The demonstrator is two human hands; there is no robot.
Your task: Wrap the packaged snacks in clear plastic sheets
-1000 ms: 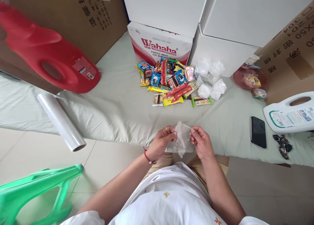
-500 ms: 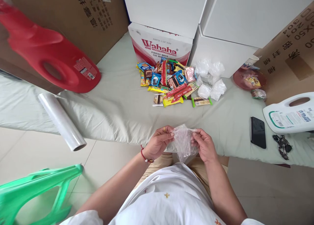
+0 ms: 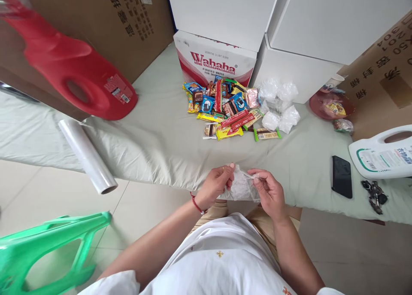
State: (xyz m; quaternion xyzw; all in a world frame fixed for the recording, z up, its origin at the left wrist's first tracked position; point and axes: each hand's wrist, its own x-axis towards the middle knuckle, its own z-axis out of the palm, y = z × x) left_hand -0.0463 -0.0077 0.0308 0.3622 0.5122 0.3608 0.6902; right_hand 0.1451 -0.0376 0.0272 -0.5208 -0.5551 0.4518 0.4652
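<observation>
A thin clear plastic bag, crumpled and see-through, hangs between my two hands at the near edge of the bench. My left hand is closed on its left side, thumb pressed over curled fingers. On the other side my right hand pinches the bag's upper right edge between thumb and fingers. Beyond the hands lies a pile of wrapped snack bars in red, yellow, blue and green wrappers. Crumpled clear plastic bundles sit just right of that pile.
A Wahaha carton backs the snacks. Left are a red jug, a plastic film roll and a green stool. Right are a black phone, keys, a white detergent bottle and a red bowl.
The bag has been drawn up and bunched shorter between my hands. My left hand has shifted right and curled more. The whole view has moved slightly.
</observation>
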